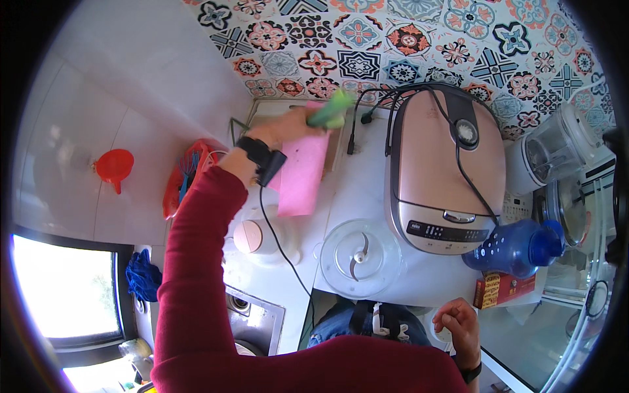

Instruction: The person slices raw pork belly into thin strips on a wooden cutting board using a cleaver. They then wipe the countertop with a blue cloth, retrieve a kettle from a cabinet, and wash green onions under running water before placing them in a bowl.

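Note:
My left hand [290,125] reaches to the back of the counter, gripping a blurred green item [329,112], possibly a vegetable. A pink cloth [303,182] runs from beneath that hand toward me; whether the fingers also hold it is unclear. Closer to me stands a clear chopper bowl [383,245] with a curved metal blade [360,257] inside. To its left is a whitish appliance part with a pink top [248,237]. At the counter's front edge, low on the right, my right hand [459,322] hangs with loosely bent fingers and nothing visible in it.
A pink rice cooker [447,162] with draped cords occupies the right side. Beyond it stand a blender-like appliance [550,147], a blue bottle [513,248] and a red box [511,290]. Left are a red basket [172,196], a hanging red funnel [115,167] and a sink [268,314].

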`<action>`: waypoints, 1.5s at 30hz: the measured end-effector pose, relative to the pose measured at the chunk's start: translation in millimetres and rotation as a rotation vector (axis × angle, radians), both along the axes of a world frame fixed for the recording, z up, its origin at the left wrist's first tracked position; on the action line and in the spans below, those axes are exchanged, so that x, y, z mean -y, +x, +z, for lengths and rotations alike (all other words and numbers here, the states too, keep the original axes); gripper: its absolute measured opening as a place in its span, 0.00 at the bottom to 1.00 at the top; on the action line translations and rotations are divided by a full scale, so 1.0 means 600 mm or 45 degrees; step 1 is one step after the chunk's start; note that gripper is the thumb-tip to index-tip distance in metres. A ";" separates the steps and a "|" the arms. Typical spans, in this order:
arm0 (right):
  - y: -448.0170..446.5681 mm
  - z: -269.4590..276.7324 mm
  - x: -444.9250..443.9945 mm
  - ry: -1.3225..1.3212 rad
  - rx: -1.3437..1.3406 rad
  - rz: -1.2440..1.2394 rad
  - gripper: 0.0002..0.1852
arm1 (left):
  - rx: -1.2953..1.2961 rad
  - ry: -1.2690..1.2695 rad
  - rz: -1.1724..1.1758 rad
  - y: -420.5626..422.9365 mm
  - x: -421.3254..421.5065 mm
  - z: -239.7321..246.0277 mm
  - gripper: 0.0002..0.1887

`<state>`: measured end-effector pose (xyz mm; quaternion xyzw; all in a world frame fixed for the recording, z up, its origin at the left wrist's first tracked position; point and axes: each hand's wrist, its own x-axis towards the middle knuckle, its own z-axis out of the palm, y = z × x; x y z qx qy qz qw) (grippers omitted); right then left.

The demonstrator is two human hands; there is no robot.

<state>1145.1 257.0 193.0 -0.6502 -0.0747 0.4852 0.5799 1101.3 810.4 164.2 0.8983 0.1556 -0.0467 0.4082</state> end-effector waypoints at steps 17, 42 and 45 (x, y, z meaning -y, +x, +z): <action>-0.123 0.014 0.028 0.154 0.272 0.254 0.04 | 1.838 -1.266 -0.307 -0.493 0.277 0.436 0.03; -0.561 -0.074 0.023 0.899 0.706 1.909 0.31 | 1.617 -0.829 2.074 -0.698 1.013 0.006 0.11; -0.616 -0.077 0.055 0.670 0.561 2.066 0.29 | 1.603 -0.738 2.203 -0.752 1.054 -0.036 0.11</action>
